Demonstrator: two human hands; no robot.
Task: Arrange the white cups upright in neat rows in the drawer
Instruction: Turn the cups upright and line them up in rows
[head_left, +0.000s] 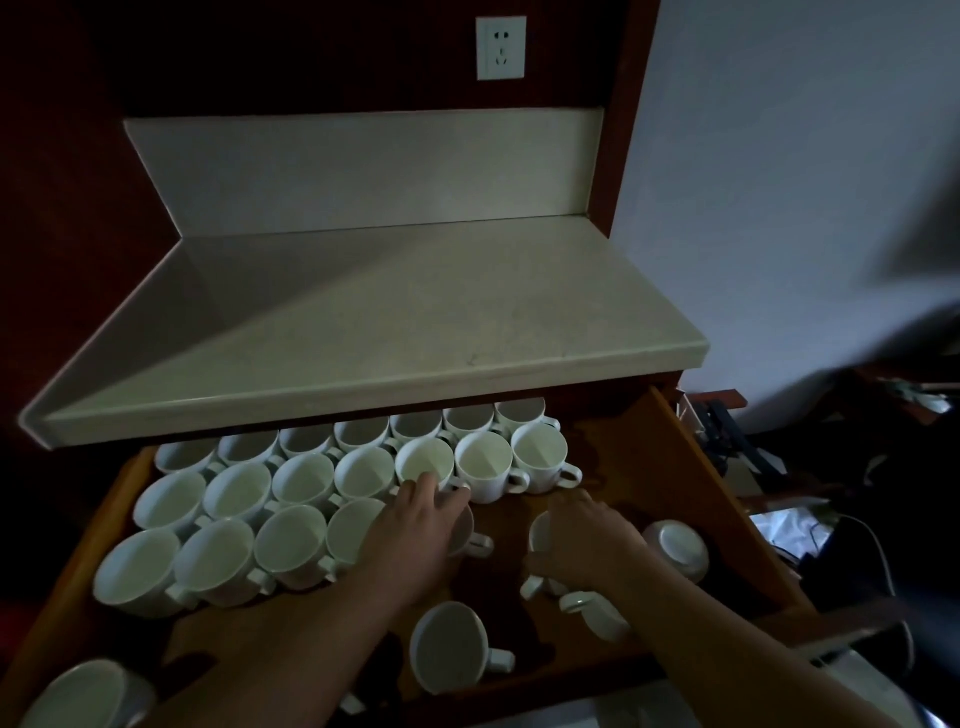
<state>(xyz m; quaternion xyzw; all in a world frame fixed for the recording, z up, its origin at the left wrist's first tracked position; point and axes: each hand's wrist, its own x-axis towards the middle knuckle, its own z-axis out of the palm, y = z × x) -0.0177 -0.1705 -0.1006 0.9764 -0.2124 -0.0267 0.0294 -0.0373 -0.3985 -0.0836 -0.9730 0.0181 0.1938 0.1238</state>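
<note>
A tipped cup (449, 647) lies by the drawer's (628, 452) front edge; beyond it the right hand (587, 540) grips a loose cup (540, 532) just right of the row-end cup (464, 532) under the left hand (415, 525), whose grip I cannot tell.

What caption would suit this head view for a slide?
Left hand on a cup at the upright rows' edge, right hand gripping a loose cup, other cups scattered in the drawer.

Cups (304, 480) stood in rows across the left and middle of the drawer (675, 467), the back row under the table (395, 312). Loose cups (449, 644) lay toward its front and right edges.
</note>
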